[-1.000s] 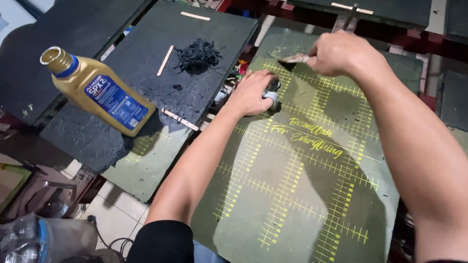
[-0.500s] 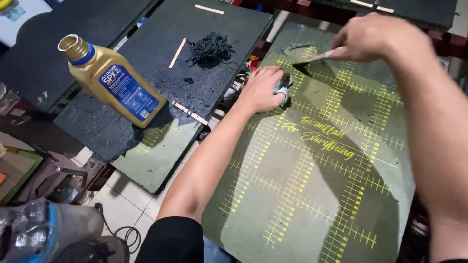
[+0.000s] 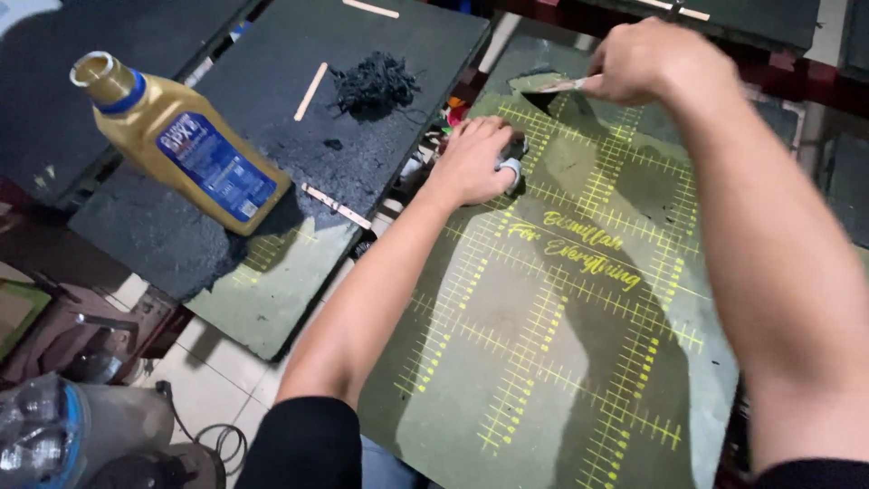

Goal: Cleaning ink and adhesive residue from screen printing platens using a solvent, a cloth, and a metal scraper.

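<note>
Over the green gridded mat (image 3: 561,362), the right hand (image 3: 647,63) pinches a flat scraper blade (image 3: 552,88), its tip laid on a dark patch at the mat's far edge. The left hand (image 3: 475,163) is closed around a small round container (image 3: 511,163) resting on the mat. This looks like scraping work; the blade seems to need a shallow, steady angle. Off left, a gold bottle (image 3: 181,145) stands on a black board (image 3: 299,136) beside a dark crumbly heap (image 3: 373,83).

Both arms are bare from above the elbow down to the left hand (image 3: 473,161) and right hand (image 3: 654,62), with no gloves, rings, watch or bands. Short black sleeves (image 3: 303,444) cover the upper arms at the lower frame edge.
</note>
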